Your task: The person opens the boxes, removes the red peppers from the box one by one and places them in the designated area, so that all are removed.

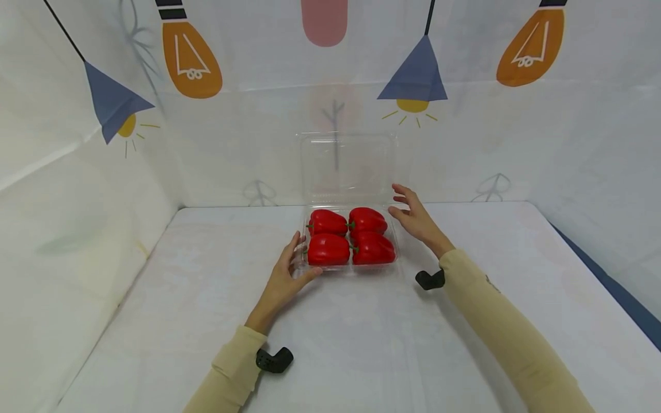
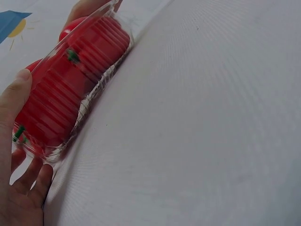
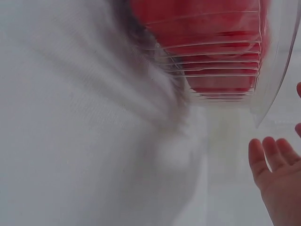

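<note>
A clear plastic container (image 1: 372, 267) stands at the back of the table with several red bell peppers (image 1: 329, 250) in it, their stems green. Its clear lid (image 1: 348, 166) is raised upright behind them. At the near left corner, my left hand (image 1: 284, 278) holds the container: the thumb (image 2: 18, 92) lies at the front rim and the other fingers are along the left side. Off the right side of the container is my right hand (image 1: 415, 218), fingers spread and loosely bent, holding nothing. In the right wrist view, the right hand's fingertips are apart from the ribbed plastic wall.
A white cloth covers the table (image 1: 217, 298). Behind it hangs a pale curtain (image 1: 232, 132) printed with lamps and bulbs, close behind the raised lid. Another pale sheet (image 1: 62, 275) closes the left side. Black wrist cameras (image 1: 275, 360) sit on both sleeves.
</note>
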`<state>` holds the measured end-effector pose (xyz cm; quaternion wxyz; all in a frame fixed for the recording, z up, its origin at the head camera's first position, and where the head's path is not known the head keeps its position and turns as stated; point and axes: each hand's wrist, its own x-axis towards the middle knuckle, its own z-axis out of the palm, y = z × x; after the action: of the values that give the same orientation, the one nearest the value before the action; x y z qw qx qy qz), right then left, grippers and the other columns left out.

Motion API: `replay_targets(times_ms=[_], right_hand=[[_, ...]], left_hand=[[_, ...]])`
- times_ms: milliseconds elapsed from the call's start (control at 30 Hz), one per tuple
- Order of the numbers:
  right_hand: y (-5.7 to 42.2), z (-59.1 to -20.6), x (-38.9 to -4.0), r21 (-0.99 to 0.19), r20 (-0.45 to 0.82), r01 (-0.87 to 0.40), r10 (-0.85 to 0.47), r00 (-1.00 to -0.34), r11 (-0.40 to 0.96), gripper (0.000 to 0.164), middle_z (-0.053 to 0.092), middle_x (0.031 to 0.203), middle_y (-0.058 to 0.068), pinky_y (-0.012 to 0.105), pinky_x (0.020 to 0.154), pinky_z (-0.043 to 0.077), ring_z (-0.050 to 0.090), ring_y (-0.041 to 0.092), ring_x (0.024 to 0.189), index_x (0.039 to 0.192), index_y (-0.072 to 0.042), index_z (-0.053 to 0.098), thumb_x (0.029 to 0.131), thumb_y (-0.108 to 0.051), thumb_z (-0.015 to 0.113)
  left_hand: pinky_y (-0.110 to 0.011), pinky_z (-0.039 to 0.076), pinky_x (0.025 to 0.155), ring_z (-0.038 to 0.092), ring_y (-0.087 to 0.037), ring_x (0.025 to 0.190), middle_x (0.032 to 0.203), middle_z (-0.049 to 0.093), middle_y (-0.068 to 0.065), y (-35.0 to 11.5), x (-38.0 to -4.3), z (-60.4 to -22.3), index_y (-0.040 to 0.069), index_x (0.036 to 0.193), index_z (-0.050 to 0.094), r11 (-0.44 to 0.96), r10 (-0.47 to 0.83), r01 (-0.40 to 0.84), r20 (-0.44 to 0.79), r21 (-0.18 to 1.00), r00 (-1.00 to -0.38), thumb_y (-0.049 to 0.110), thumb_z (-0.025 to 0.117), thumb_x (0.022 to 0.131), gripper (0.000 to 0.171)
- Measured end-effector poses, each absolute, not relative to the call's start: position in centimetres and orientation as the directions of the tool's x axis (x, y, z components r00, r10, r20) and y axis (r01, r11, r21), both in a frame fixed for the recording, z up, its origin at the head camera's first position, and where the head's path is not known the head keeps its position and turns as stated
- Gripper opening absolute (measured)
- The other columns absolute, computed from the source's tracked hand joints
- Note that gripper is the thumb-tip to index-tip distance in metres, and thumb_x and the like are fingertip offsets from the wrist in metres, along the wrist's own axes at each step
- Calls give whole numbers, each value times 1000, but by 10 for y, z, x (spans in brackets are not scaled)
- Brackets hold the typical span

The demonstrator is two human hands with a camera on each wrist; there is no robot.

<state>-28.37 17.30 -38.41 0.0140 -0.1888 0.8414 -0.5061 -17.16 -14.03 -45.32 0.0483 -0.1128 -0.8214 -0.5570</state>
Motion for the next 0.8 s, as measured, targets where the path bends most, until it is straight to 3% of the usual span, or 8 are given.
replay_targets(times_ms=[133, 233, 367, 800], right_hand=[[171, -370, -268, -848, 193, -325, -328, -925, 419, 54, 26, 149, 23, 57, 110, 30, 31, 43, 134, 144, 1, 24, 97, -9, 49], [173, -372, -265, -831, 254, -368, -305, -918, 418, 45, 40, 139, 24, 57, 107, 35, 40, 42, 127, 137, 3, 35, 96, -8, 51], [180, -387, -270, -803, 291, -392, -278, -915, 449, 34, 53, 126, 18, 53, 102, 41, 49, 32, 117, 128, -2, 46, 97, -14, 51], [179, -406, -264, -690, 375, -537, -395, -839, 485, 27, 57, 118, 15, 50, 99, 44, 52, 25, 108, 120, -6, 52, 94, -13, 57]], left_hand=[[-48, 40, 108, 38, -22, 136, 151, 33, 3, -141, -174, -459, 22, 152, 17, 360, 124, 239, 208, 902, -970, 35, 74, 80, 93], [-49, 39, 108, 38, -25, 135, 152, 33, -2, -139, -169, -449, 18, 152, 16, 361, 129, 228, 194, 904, -973, 32, 74, 81, 93], [-52, 38, 108, 36, -33, 136, 151, 32, -13, -135, -159, -428, 11, 151, 16, 347, 144, 220, 180, 912, -973, 23, 73, 82, 90], [-50, 38, 108, 36, -33, 136, 151, 32, -14, -135, -156, -421, 14, 152, 15, 355, 150, 210, 166, 911, -975, 22, 72, 83, 90]])
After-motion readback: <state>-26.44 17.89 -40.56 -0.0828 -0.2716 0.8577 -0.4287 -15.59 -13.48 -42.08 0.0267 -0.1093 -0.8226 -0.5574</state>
